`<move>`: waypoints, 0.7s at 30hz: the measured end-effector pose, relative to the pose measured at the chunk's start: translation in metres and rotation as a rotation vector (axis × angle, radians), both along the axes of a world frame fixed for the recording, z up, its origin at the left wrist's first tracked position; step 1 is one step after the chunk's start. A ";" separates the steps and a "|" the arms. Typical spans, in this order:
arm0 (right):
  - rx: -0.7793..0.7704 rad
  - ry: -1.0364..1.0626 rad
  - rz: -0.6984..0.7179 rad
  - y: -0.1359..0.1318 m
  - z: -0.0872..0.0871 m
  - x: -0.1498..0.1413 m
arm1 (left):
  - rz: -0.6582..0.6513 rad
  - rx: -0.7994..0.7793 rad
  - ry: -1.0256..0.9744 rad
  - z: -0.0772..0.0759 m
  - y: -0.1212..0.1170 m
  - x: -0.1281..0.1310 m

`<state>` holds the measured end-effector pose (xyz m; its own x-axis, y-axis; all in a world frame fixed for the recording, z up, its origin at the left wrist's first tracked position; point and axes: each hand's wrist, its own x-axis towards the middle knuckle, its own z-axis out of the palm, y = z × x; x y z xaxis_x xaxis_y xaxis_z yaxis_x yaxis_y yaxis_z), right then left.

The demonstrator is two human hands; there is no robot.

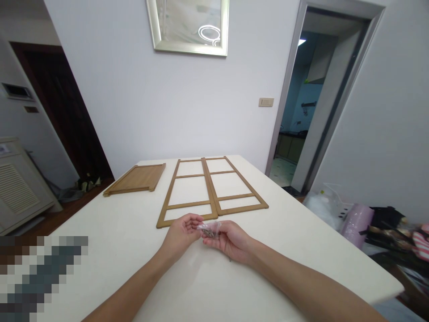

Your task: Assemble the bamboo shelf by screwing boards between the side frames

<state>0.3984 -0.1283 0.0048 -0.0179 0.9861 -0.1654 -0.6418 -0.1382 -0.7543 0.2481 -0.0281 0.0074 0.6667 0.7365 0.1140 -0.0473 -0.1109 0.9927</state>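
Small clear bag [211,230] lies between the two hands, just below frame centre, over the white table [117,243]. Right hand [231,241] holds it, thumb above, fingers curled beneath. Left hand [187,228] is half curled at the bag's left end; whether it pinches or only steadies, cannot tell.

Risks, as judged: contents are loose and small, so a sudden tug or a tilted bag mouth could spill them. Smooth tabletop would likely let them roll or skid. A tiny grey bit shows by the lower edge of the right hand; too small to identify, easily brushed away by the wrist. Left knuckles sit close to the near rail of the left frame [189,205]; a careless push could shift it.

Materials: bag thin, crinkled, glossy; contents metallic-looking, slim, exact shapes unclear. Left frame and right frame [236,196] brown, wood-like, flat, crossbars making rectangular openings; inner rails touching or nearly so. Left of centre, panel [144,179]: same brown, faintly grained, solid-faced, short projections at corners. Tabletop pale, faintly reflective.
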 end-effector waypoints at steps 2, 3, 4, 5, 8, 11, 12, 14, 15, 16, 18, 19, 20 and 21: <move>-0.009 -0.005 -0.017 0.001 -0.001 -0.001 | 0.012 0.048 0.016 -0.001 -0.002 0.001; -0.013 -0.009 -0.020 0.001 -0.001 -0.001 | 0.013 0.069 0.026 -0.001 -0.003 0.001; -0.017 -0.011 -0.021 0.001 -0.001 -0.001 | 0.007 0.085 0.035 -0.001 -0.003 0.001; -0.022 -0.010 -0.019 0.001 -0.001 -0.001 | -0.002 0.096 0.041 -0.001 -0.004 0.001; -0.048 0.019 -0.007 0.001 -0.002 -0.001 | -0.036 0.100 0.043 -0.001 -0.004 0.000; -0.065 0.051 -0.002 0.001 -0.003 0.000 | -0.036 0.103 0.031 0.000 -0.005 -0.001; -0.067 0.058 -0.001 0.001 -0.004 0.000 | -0.029 0.114 0.027 0.001 -0.005 -0.001; -0.071 0.066 0.000 0.002 -0.005 0.000 | -0.010 0.147 0.013 0.002 -0.007 -0.001; -0.073 0.069 0.001 0.002 -0.005 0.000 | 0.001 0.164 0.007 0.003 -0.008 -0.001; -0.076 0.073 0.002 0.002 -0.005 0.000 | 0.010 0.180 0.003 0.004 -0.009 -0.001; -0.080 0.080 0.007 0.001 -0.004 0.000 | 0.021 0.201 -0.002 0.004 -0.011 -0.002; -0.083 0.084 0.010 0.001 -0.004 0.000 | 0.023 0.208 0.001 0.004 -0.011 -0.002; -0.087 0.087 0.015 0.001 -0.004 0.000 | 0.024 0.217 0.006 0.004 -0.011 -0.002; -0.092 0.089 0.020 0.001 -0.004 0.000 | 0.027 0.229 0.016 0.003 -0.010 -0.002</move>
